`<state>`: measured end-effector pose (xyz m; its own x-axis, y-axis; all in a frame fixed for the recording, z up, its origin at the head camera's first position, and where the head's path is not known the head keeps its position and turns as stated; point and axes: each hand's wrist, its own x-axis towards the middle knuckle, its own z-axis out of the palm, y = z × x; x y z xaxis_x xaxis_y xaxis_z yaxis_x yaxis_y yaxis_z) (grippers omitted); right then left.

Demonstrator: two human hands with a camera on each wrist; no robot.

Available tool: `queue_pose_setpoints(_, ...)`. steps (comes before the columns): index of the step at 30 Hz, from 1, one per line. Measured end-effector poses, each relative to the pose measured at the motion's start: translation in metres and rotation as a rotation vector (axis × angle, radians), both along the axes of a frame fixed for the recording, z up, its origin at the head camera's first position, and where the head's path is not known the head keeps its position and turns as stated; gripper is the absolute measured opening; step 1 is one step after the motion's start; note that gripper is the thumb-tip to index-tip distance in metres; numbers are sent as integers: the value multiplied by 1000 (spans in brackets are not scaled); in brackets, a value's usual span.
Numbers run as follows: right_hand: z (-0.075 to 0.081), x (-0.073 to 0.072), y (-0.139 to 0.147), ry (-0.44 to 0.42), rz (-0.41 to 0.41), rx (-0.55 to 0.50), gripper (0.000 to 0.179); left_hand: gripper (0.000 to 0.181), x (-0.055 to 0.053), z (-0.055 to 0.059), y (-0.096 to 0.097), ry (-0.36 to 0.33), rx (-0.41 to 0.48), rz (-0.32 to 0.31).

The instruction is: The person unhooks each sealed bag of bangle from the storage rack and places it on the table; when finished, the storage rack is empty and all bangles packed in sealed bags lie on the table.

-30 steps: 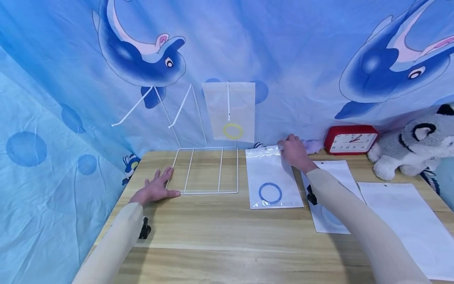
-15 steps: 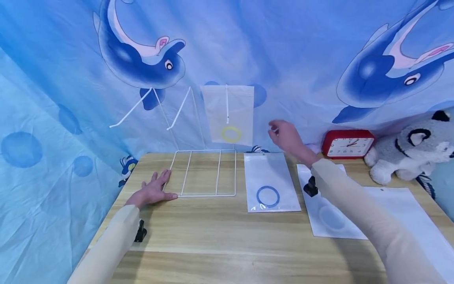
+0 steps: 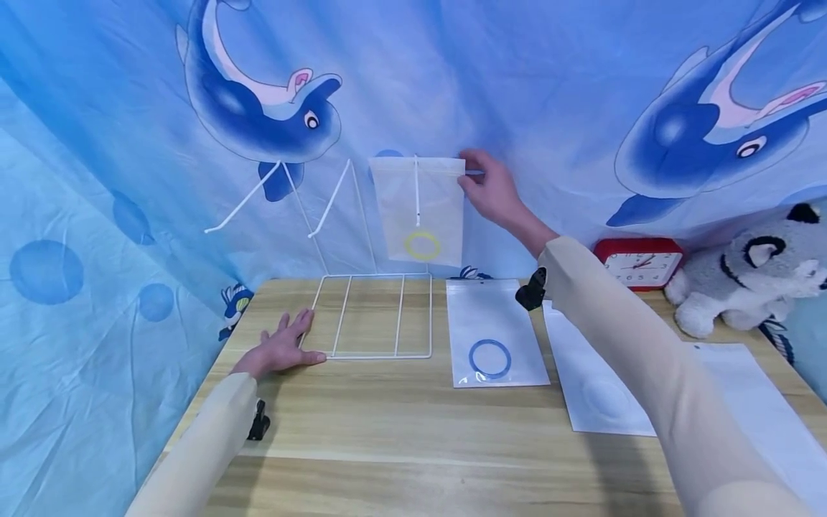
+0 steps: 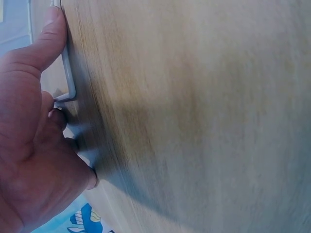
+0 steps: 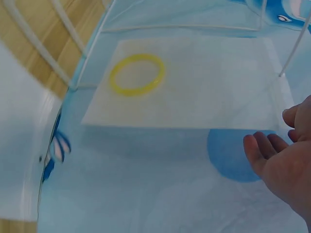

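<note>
My left hand rests on the front left corner of a white wire rack, fingers spread and thumb along the front bar. The left wrist view shows that thumb lying on the wire. A translucent zip bag with a yellow ring inside hangs on the rack's right prong. My right hand is raised at this bag's upper right corner, its thumb and fingers parted on either side of the edge. In the right wrist view the fingers are loosely bent beside the bag, with a gap between them.
The rack's other two prongs carry nothing. On the table lie a zip bag with a blue ring and two more white bags further right. A red clock and a plush husky stand at the back right.
My right hand has let go of the top of the blue-ring bag and moved up and left to the hanging bag's corner. The left hand stays on the rack.
</note>
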<state>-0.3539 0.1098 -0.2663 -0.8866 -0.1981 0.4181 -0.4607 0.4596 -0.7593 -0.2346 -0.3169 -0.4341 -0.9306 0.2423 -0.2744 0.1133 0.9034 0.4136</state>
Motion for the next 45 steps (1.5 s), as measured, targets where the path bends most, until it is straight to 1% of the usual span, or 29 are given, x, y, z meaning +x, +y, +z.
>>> queue_pose_setpoints(4, 4, -4, -5, -49, 5, -84, 43, 110, 0, 3, 2, 5, -15, 3)
queue_pose_setpoints(10, 9, -5, -9, -124, 24, -148, 36, 109, -1, 3, 2, 12, -17, -2)
queue_pose_setpoints(13, 11, -3, -11, -138, 51, -167, 35, 109, -1, 1, 0, 12, -19, -7)
queue_pose_setpoints(17, 12, 4, -11, -138, 70, -165, 35, 110, 0, 0, -1, 1, -21, -8)
queue_pose_setpoints(22, 14, 15, -6, -104, 103, -148, 34, 111, 1, 0, 0, -3, -20, 10)
queue_pose_setpoints(28, 17, 33, 3, -60, 186, -140, 32, 110, 2, 1, 1, -7, -20, 17)
queue_pose_setpoints(34, 17, 54, 12, -79, 211, -93, 31, 110, 2, -1, 4, -6, -14, 4)
queue_pose_setpoints(41, 16, 77, 16, -90, 250, -73, 31, 111, 5, -1, 4, -1, -21, 21)
queue_pose_setpoints(45, 18, 87, 18, -104, 276, -69, 32, 112, 3, 1, 3, 4, -27, 22)
